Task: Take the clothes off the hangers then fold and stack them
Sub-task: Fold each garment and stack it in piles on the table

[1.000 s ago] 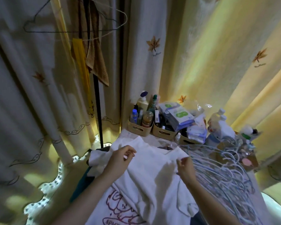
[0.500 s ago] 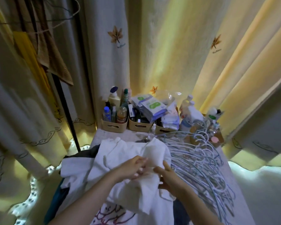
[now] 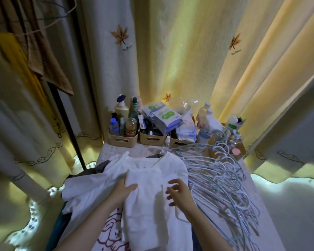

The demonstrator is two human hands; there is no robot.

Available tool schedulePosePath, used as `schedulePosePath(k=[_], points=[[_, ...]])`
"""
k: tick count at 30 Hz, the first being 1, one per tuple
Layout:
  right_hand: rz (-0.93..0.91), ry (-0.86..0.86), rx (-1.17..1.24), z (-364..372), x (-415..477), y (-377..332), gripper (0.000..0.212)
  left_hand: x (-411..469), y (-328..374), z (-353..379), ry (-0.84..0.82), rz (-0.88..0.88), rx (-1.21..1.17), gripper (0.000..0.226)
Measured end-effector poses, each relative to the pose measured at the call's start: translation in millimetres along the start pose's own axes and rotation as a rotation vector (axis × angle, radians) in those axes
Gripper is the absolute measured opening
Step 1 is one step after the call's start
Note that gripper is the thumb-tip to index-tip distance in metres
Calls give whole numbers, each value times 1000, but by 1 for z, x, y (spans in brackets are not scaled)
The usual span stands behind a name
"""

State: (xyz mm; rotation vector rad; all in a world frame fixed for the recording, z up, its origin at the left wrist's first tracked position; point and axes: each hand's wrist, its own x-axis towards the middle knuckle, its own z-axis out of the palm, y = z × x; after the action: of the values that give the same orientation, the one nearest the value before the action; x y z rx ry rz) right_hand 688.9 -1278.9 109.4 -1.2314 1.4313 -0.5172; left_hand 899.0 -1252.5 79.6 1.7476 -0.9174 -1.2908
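Note:
A white garment lies on the table, its right side folded over the middle. It rests on a pile of other clothes, among them a white shirt with a dark red print. My left hand lies flat on the fold's left edge with straight fingers. Just above the fold's right side hovers my right hand, fingers spread and holding nothing. A heap of pale blue wire hangers lies to the right of the clothes.
Tan baskets with bottles and packets stand at the table's far end, plus loose bottles. Brown and yellow cloths hang on a dark rack at upper left. Curtains surround the table.
Both hands brought the white garment's sides together at the centre, then let go. The fold now lies flat under my open hands. The camera has tilted down and turned left.

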Motion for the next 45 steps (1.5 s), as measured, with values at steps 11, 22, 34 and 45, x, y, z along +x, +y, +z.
schedulePosePath(k=[11,22,34,45], points=[[-15,-275,-188,22,-21,35,21,26,42,-21,-85,515,655,85],[-481,-570,-669,-62,41,-172,28,58,84,-66,-214,245,63,39],[-472,-289,-1070,28,193,-97,39,140,14,-107,-53,166,401,51],[-69,-740,-1028,14,198,-90,47,130,-5,-114,-523,-155,313,62]])
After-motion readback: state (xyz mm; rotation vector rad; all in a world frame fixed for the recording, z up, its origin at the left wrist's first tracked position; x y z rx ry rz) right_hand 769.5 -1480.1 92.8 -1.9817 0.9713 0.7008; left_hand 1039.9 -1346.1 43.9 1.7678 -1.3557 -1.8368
